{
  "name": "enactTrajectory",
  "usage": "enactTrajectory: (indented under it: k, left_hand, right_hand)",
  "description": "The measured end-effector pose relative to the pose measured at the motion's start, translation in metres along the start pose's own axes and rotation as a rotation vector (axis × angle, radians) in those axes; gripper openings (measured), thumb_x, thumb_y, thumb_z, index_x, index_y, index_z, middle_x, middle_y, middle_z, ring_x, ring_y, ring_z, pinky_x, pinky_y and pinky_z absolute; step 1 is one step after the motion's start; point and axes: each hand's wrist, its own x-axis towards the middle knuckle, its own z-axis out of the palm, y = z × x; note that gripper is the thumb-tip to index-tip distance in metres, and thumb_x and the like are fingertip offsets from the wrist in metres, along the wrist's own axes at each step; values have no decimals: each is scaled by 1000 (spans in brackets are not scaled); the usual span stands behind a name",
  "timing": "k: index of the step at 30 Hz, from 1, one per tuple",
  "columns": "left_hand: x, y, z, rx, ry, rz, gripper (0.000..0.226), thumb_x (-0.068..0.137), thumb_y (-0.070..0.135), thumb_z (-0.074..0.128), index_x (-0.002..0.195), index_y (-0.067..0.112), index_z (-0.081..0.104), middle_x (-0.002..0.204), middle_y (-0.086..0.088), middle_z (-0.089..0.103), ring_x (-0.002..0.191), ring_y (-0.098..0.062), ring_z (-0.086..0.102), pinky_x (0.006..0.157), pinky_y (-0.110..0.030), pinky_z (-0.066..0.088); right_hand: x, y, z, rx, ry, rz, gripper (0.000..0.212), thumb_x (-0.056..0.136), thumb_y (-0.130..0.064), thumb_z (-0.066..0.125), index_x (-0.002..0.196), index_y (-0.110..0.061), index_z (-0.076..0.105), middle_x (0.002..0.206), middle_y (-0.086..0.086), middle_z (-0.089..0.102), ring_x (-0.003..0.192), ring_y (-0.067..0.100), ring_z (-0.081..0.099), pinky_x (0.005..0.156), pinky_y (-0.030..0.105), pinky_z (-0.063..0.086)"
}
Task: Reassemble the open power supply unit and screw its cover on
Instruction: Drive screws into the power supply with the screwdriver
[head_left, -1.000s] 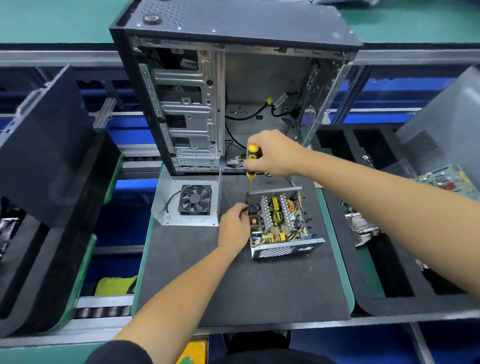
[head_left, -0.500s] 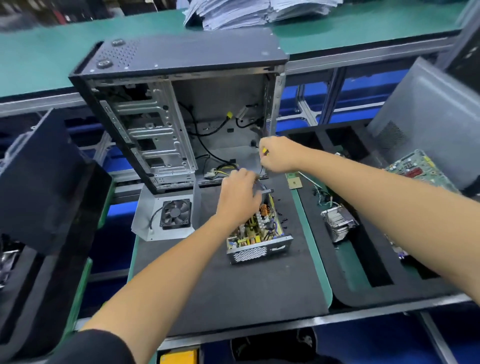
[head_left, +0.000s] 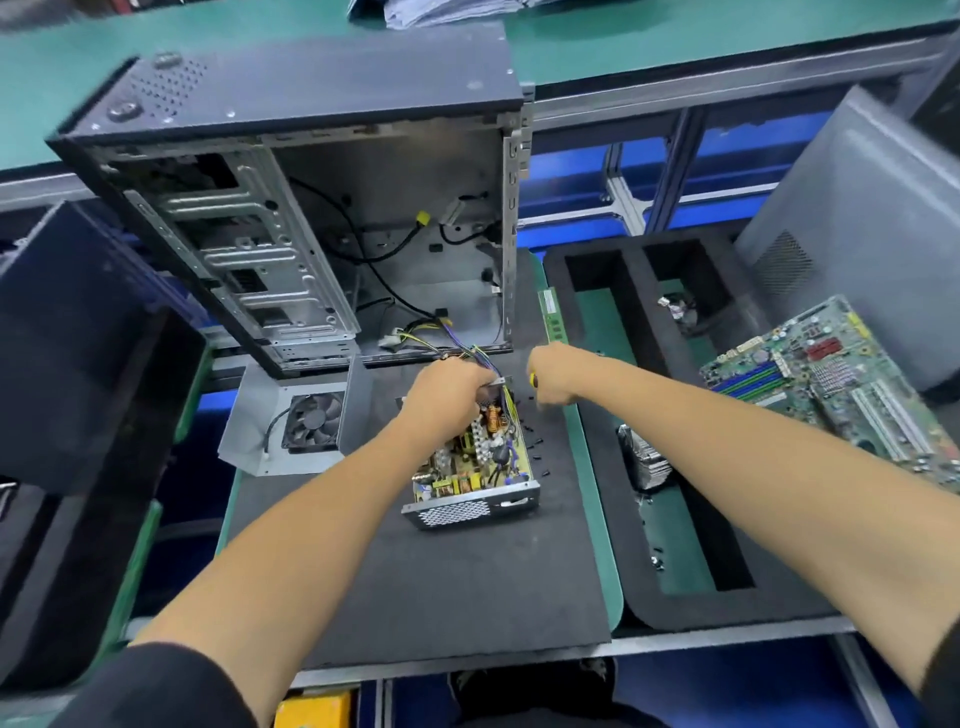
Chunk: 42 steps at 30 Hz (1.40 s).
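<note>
The open power supply unit (head_left: 475, 467) lies on the dark mat (head_left: 441, 582), its circuit board bare and its vented end facing me. My left hand (head_left: 447, 389) sits at the unit's far end, fingers curled on its rim beside the coloured wires (head_left: 480, 353). My right hand (head_left: 553, 374) grips a screwdriver with a yellow handle (head_left: 532, 379) just right of that end; the tip is hidden. The unit's grey cover with a black fan (head_left: 291, 421) lies to the left on the mat. Several small black screws (head_left: 540, 447) are scattered right of the unit.
An open computer case (head_left: 311, 218) stands behind the mat. A black foam tray (head_left: 670, 525) at the right holds a heatsink (head_left: 644, 462). A motherboard (head_left: 831, 384) leans at the far right, with a grey side panel (head_left: 872, 228) behind it. A RAM stick (head_left: 550, 314) lies near the case.
The view tilted up and drew back. My left hand moved from the unit's near-left side to its far end. My right hand lowered the screwdriver to the right of the unit.
</note>
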Motion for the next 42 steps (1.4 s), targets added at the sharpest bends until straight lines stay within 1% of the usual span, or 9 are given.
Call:
enactTrajectory:
  k: [2,5,10,12,19,28,35,39,42]
  left_hand:
    - [2,-5,0,-12,-15,7,21,80,-4,50,78,17,53,88,-3,70,86,-28,60,64,-32,41]
    - [3,-17,-2,-38,-29,-14,22,79,-4,49,75,18,52,91,-3,71,86,-28,61,65,-33,45]
    - [9,-46,-6,-112,-63,23,16,87,4,53,74,12,57,71,-3,61,75,-31,54,64,-37,42]
    - [11,-51,-10,-180,-93,56,13,89,8,58,80,13,66,76,-3,65,77,-29,56,69,-38,46]
    - [16,-58,-5,-391,-105,39,14,90,19,64,101,17,73,95,3,71,83,-15,58,77,-31,46]
    - [8,-61,-5,-470,-55,-33,24,94,33,55,88,15,71,86,1,69,80,-16,60,74,-36,50]
    - [-5,-57,-7,-470,162,-48,27,94,21,50,72,9,60,70,-2,60,69,-19,52,66,-38,46]
    - [-13,-48,-13,-521,314,46,13,87,12,59,77,9,66,74,4,61,72,-13,51,67,-24,36]
    - [-17,-40,-17,-690,256,49,8,83,4,65,85,10,70,77,-3,66,67,-11,53,62,-14,40]
  right_hand:
    - [7,-4,-3,-3,-6,-19,11,87,-8,63,82,1,66,71,16,59,69,25,47,61,26,37]
    - [15,-11,-5,-29,-34,-34,21,86,-9,64,100,6,68,86,20,67,68,23,48,58,26,39]
    - [30,-24,5,-80,-92,-7,31,76,-34,80,74,-7,64,60,2,55,66,23,56,48,25,38]
    - [34,-28,11,-95,-96,-1,37,74,-38,80,65,-9,58,57,0,54,66,22,56,51,26,39]
    - [42,-36,20,-119,-46,12,26,77,-8,71,69,-9,46,78,10,56,68,27,57,56,28,46]
    - [42,-34,25,-104,-5,31,23,79,-4,65,71,-9,44,80,9,52,71,28,55,58,28,44]
    - [34,-35,26,-52,-7,13,22,80,1,56,64,-8,44,73,9,54,65,28,54,55,28,43]
    - [22,-40,6,9,5,-48,13,81,-6,58,68,-7,55,65,6,51,64,25,48,54,26,41]
    - [9,-36,-21,264,28,-91,14,77,-5,61,64,-11,60,56,4,50,51,22,42,43,18,34]
